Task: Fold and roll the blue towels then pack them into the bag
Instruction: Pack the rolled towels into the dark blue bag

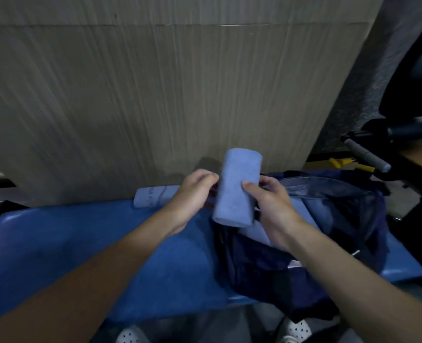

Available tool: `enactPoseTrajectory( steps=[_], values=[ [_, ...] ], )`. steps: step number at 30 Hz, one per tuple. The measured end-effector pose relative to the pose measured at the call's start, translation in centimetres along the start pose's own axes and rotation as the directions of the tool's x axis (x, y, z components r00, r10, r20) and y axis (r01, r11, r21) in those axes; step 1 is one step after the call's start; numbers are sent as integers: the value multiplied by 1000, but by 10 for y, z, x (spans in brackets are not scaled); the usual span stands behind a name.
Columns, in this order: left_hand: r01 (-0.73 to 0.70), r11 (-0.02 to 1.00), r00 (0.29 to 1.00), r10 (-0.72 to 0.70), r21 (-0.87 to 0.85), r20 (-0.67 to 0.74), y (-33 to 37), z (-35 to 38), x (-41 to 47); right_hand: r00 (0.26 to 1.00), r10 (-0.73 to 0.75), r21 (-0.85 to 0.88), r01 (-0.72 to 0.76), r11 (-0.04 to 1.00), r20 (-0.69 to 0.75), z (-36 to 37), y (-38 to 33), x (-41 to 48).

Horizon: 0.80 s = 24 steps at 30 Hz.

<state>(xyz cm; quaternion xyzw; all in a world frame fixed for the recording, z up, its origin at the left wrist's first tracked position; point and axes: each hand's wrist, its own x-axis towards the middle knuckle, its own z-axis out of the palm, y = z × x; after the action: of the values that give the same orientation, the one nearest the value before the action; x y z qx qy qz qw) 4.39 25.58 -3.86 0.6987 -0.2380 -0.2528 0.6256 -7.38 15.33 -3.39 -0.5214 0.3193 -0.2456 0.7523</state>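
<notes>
A rolled light-blue towel (237, 186) is held upright over the open mouth of a dark navy bag (291, 263) that lies on a blue bench (81, 248). My right hand (271, 206) grips the roll from its right side, thumb across the front. My left hand (192, 196) is at the roll's left edge with curled fingers, pinching the dark bag rim or strap beside it. Pale blue cloth (259, 233) shows inside the bag under the roll. A second rolled towel (153, 195) lies on the bench's far edge, left of my left hand.
A large cardboard sheet (155, 95) stands behind the bench. At the right are dark metal equipment with a grey handle (368, 154) and yellow parts (338, 162). White perforated shoes (133, 335) show below the bench's front edge.
</notes>
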Motion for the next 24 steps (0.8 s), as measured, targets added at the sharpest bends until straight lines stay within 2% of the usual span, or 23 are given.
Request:
enactPoseTrajectory(
  steps=[2,3,4,6,9,13,15,18,21,24],
  values=[
    [-148,957,987,159,250,-26,-7,20,8,999,14,-173,-20,985,-36,-34,-8,-6],
    [-223,894,970,242,389,0,-14,28,13,999,27,-237,-35,971,-35,-51,-9,-9],
    [-283,798,951,305,531,48,-21,36,18,999,38,-301,-45,953,-29,-66,-10,-11],
    [-329,571,932,325,752,161,-31,49,27,998,67,-415,-67,907,-15,-89,-7,-15],
    [-305,373,934,298,876,198,-36,64,36,992,114,-489,-123,864,-48,-108,-6,-13],
    [-346,234,908,329,909,261,-37,69,42,977,189,-516,-214,829,-100,-116,-6,2],
    [-378,240,884,380,894,272,-35,65,42,976,198,-514,-218,830,-94,-113,-4,8],
    [-399,400,857,484,825,179,-31,63,38,980,187,-477,-194,857,-63,-105,-4,15],
    [-362,551,860,509,752,41,-29,63,35,977,212,-499,-183,847,0,-101,-3,16],
    [-389,605,852,523,694,22,-23,67,32,981,180,-517,-191,834,-73,-103,3,21]
  ],
)
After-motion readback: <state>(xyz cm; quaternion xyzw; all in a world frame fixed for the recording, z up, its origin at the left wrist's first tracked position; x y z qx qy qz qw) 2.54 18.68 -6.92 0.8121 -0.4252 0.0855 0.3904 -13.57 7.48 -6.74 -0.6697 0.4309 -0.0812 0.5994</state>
